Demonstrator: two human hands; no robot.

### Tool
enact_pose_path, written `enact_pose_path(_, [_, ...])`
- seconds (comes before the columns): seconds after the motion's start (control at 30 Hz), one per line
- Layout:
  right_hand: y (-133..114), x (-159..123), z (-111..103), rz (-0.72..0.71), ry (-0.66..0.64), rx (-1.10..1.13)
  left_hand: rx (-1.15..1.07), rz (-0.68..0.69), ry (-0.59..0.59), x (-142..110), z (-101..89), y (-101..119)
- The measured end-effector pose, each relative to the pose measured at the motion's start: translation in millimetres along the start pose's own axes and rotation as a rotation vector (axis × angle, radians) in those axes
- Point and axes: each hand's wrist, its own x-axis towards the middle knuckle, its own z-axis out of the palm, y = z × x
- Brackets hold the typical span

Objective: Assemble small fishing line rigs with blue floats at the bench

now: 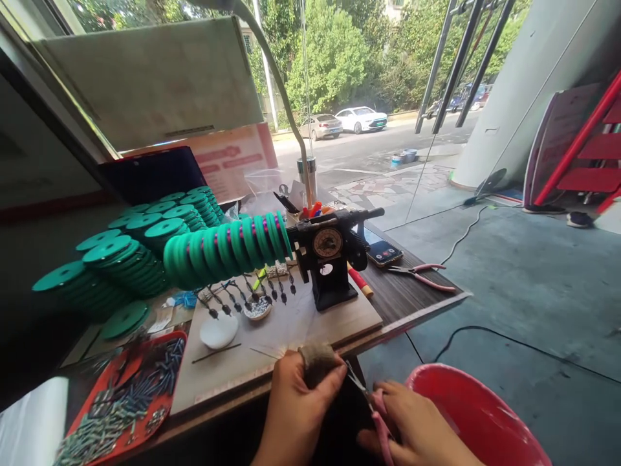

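My left hand point(299, 401) is pinched closed at the board's front edge. A grey-brown cloth-like piece point(317, 356) lies at its index finger, perhaps wrapped round it. What the fingertips hold is too small to make out. In my right hand point(412, 421) is a pair of scissors point(381, 424) with pink handles, its blades pointing at the left fingertips. Beyond my hands stands a black winding machine point(330, 259) with a round dial. Several green spools point(233, 249) sit in a row on its shaft, and small dark pieces point(237, 305) dangle below them.
Stacks of green discs point(116, 252) fill the table's left side. A red tray point(177, 375) holds many small metal parts. White dishes point(219, 331) rest on the board point(286, 323). Pliers point(427, 275) lie by a phone point(383, 249). A red bucket point(466, 401) stands at right.
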Motion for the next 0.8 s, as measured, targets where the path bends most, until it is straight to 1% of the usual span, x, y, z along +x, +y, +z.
enact_pose_path(0.1, [-4.1,-1.6,-2.9,0.012,-0.025,-0.02,-0.042,-0.004,-0.038,-4.7,-0.3,4.2])
enact_pose_path(0.2, [-3.0,-3.9,-4.0,0.014,-0.044,-0.061,-0.04,-0.006,-0.081,-6.1,-1.4,4.4])
enact_pose_path(0.37, [7.5,-5.1,7.3,0.041,-0.039,-0.172,0.027,0.017,-0.105,-5.4,-1.9,0.8])
enact_pose_path(0.43, [10.4,-4.7,10.4,0.05,-0.013,-0.162,0.043,0.013,-0.112,-5.3,-1.1,0.0])
enact_pose_path(0.5, [8.8,-5.1,7.9,0.036,0.053,-0.033,0.128,0.046,-0.09,-5.3,0.2,-0.2])
enact_pose_path(0.53, [6.0,-5.7,4.5,0.012,0.106,0.075,0.222,0.082,-0.058,-5.2,1.1,-0.3])
enact_pose_path(0.63, [-9.2,-8.2,-9.2,-0.102,0.274,0.439,0.631,0.242,0.075,-4.8,4.4,-1.3])
enact_pose_path(0.7, [-20.7,-8.3,-15.4,-0.143,0.298,0.634,0.821,0.346,0.127,-4.7,6.7,-2.6])
enact_pose_path(0.77, [-29.0,-6.1,-16.9,-0.123,0.263,0.784,0.887,0.408,0.143,-4.9,8.0,-3.8])
enact_pose_path(0.8, [-31.2,-4.4,-16.2,-0.1,0.252,0.84,0.887,0.415,0.145,-5.1,8.0,-4.1])
